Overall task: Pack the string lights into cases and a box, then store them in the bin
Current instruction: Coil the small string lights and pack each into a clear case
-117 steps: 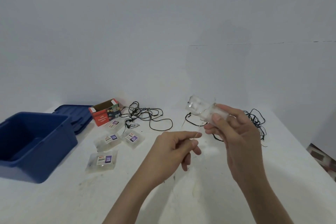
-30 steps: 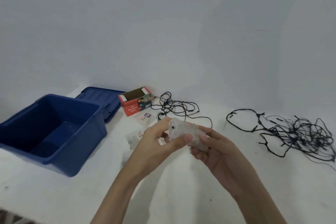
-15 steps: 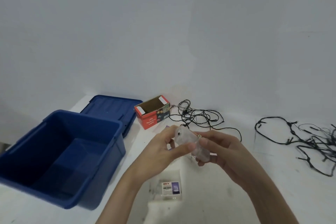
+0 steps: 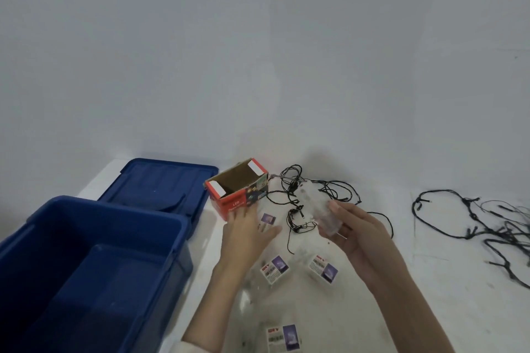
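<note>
The right hand's (image 4: 358,238) fingers and thumb curl round a clear case (image 4: 317,209). The left hand's (image 4: 246,238) fingers lie straight and spread, tips at the red box's (image 4: 238,198) near edge. Black string lights (image 4: 321,189) lie just beyond the right fingers. The blue bin (image 4: 114,209) stands left of the left fingers, with a strip of bare table (image 4: 206,238) between them.

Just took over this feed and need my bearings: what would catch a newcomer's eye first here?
The open blue bin fills the lower left, with its lid lying flat behind it. At centre, the right hand grips a clear case, while the open left hand reaches toward the open red box. Black string lights lie tangled on the table at the far right.
</note>
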A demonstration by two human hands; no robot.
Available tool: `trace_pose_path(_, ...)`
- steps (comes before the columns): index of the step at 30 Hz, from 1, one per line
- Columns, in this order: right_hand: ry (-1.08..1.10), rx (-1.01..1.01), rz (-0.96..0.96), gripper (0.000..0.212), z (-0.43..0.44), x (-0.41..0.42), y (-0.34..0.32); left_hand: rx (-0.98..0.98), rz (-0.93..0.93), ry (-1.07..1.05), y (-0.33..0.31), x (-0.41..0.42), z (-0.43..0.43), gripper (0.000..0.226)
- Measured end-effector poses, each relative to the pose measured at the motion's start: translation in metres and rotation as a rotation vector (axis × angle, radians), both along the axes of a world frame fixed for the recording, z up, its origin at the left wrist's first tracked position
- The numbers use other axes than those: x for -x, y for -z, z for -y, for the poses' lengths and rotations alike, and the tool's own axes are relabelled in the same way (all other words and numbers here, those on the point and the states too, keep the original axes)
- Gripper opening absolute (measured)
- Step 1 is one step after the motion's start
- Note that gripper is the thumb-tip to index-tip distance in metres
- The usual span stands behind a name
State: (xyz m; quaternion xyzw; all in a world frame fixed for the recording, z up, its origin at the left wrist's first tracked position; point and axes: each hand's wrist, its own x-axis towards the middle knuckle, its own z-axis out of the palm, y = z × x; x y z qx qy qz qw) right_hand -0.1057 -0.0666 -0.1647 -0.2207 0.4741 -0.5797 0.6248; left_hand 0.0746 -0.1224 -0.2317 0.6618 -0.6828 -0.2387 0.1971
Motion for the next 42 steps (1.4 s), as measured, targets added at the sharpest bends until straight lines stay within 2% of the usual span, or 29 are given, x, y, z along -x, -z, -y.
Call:
trace_pose_path(3, 0.021, 0.006, -0.032, 0.02, 0.005, 0.001, 0.003, -0.001, 0.042, -0.049, 0.007, 0.009, 0.001, 0.084)
trace_pose_path(8, 0.081, 0.021, -0.069, 0.016, 0.006, 0.002, 0.004, 0.129, 0.015, -0.041, -0.007, 0.009, 0.001, 0.066)
trace_pose_path(10, 0.129, 0.061, -0.076, 0.011, 0.005, 0.002, 0.001, 0.226, -0.002, 0.032, -0.021, 0.01, -0.005, 0.064)
trace_pose_path(13, 0.177, 0.171, -0.157, 0.016, 0.001, 0.003, -0.012, 0.415, 0.001, 0.237, -0.042, 0.013, -0.019, 0.066)
trace_pose_path(16, 0.156, 0.245, -0.214, 0.022, -0.006, 0.003, -0.027, 0.342, -0.179, 0.368, -0.069, 0.015, -0.036, 0.071)
trace_pose_path(20, 0.093, 0.286, -0.085, 0.025, -0.018, 0.001, -0.038, 0.278, -0.392, 0.446, -0.097, 0.014, -0.054, 0.075)
trace_pose_path(22, 0.118, 0.295, -0.025, 0.024, -0.025, 0.0, -0.039, 0.283, -0.583, 0.442, -0.102, 0.014, -0.06, 0.075)
trace_pose_path(24, 0.155, 0.304, 0.037, 0.024, -0.032, -0.003, -0.04, 0.282, -0.848, 0.348, -0.103, 0.017, -0.064, 0.077)
trace_pose_path(26, 0.209, 0.311, 0.07, 0.026, -0.039, -0.011, -0.041, 0.228, -1.086, 0.16, -0.104, 0.023, -0.071, 0.08)
trace_pose_path(29, 0.284, 0.337, 0.109, 0.03, -0.049, -0.023, -0.041, -0.002, -1.42, -0.138, -0.096, 0.038, -0.081, 0.078)
trace_pose_path(31, 0.321, 0.329, 0.084, 0.033, -0.055, -0.028, -0.043, -0.143, -1.632, -0.264, -0.093, 0.044, -0.084, 0.064)
trace_pose_path(33, 0.367, 0.335, 0.006, 0.026, -0.06, -0.026, -0.045, -0.162, -1.662, -0.29, -0.095, 0.044, -0.084, 0.05)
trace_pose_path(37, 0.476, 0.404, -0.204, 0.011, -0.064, -0.013, -0.055, -0.128, -1.617, -0.185, -0.105, 0.04, -0.084, 0.027)
trace_pose_path(39, 0.483, 0.424, -0.288, 0.01, -0.063, -0.014, -0.059, -0.126, -1.626, -0.17, -0.11, 0.042, -0.085, 0.03)
trace_pose_path(42, 0.521, 0.448, -0.414, 0.011, -0.063, -0.024, -0.061, -0.135, -1.683, -0.15, -0.116, 0.05, -0.088, 0.047)
